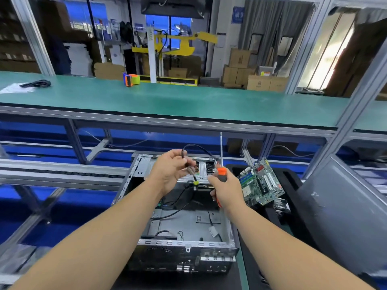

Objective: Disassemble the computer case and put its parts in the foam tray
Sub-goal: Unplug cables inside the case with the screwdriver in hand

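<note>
Your left hand pinches the black cable above the open computer case while your right hand grips the screwdriver; free its connector gently before moving it to the foam tray beside it.

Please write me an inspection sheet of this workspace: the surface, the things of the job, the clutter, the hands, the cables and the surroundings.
Surface: green bench mat, mostly covered.
Job's things: open computer case, its main bay empty; motherboard lying tilted in the black foam tray; grey side panel at the right.
Clutter: tape dispenser and a black cord bundle on the upper shelf.
Hands: left hand grips a black cable; right hand holds an orange screwdriver, shaft pointing up.
Cables: loose black wires remain inside the case.
Surroundings: cardboard boxes and a yellow machine behind.
</note>
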